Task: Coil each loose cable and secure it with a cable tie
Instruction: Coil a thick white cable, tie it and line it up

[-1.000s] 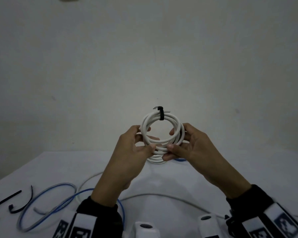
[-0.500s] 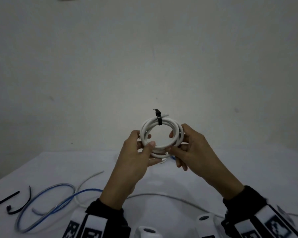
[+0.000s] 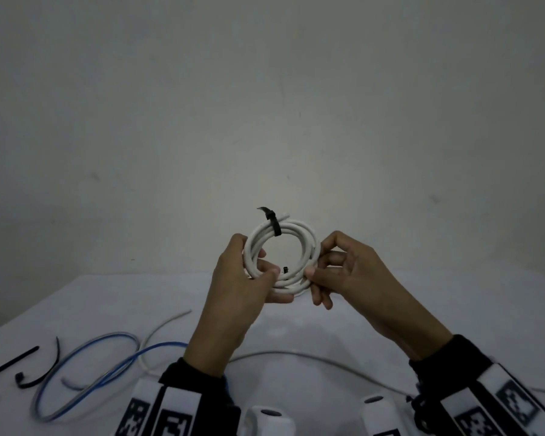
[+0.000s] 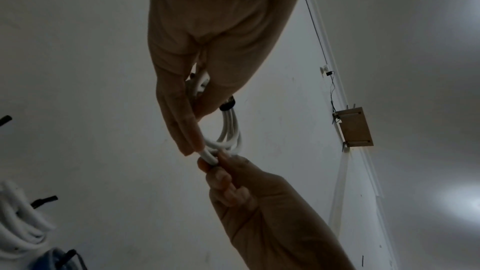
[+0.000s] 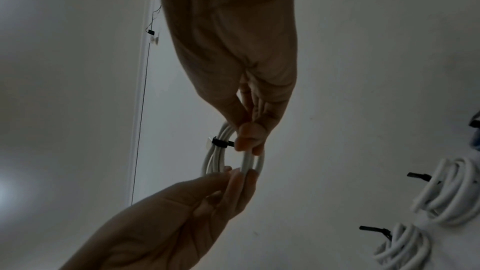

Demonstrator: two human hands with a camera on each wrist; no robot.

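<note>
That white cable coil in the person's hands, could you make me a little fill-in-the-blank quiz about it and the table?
1. The white cable coil is held by ____ hands, the left hand and the right hand.
2. The cable tie around the top of the coil is ____ in colour.
3. On the table, the loose cable at the left that is not white is ____.

Missing words: both; black; blue

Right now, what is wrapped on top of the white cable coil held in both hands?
A black cable tie wraps the top of the white cable coil. Another small black piece shows near the bottom, where the left hand and right hand cover the strands.
</note>
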